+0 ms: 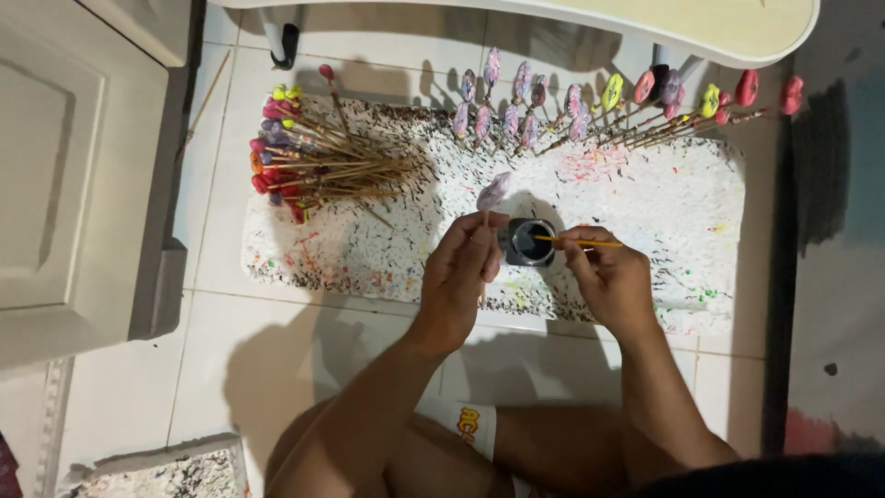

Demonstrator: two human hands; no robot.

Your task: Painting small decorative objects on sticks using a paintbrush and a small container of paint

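Note:
My left hand [464, 267] grips a thin wooden stick topped with a small pale purple piece [493, 191], holding it upright over the speckled white foam board [645, 212]. My right hand [610, 275] pinches a yellow-handled brush [576, 242], its tip dipped into a small dark paint jar [528, 242] that stands on the board between both hands.
A pile of painted sticks [313, 161] lies on the board's left end. Several more painted sticks [572, 111] stand stuck along its far edge. A cream cabinet [74, 166] is on the left, a table edge [719, 28] at the top, another foam piece [166, 470] at the bottom left.

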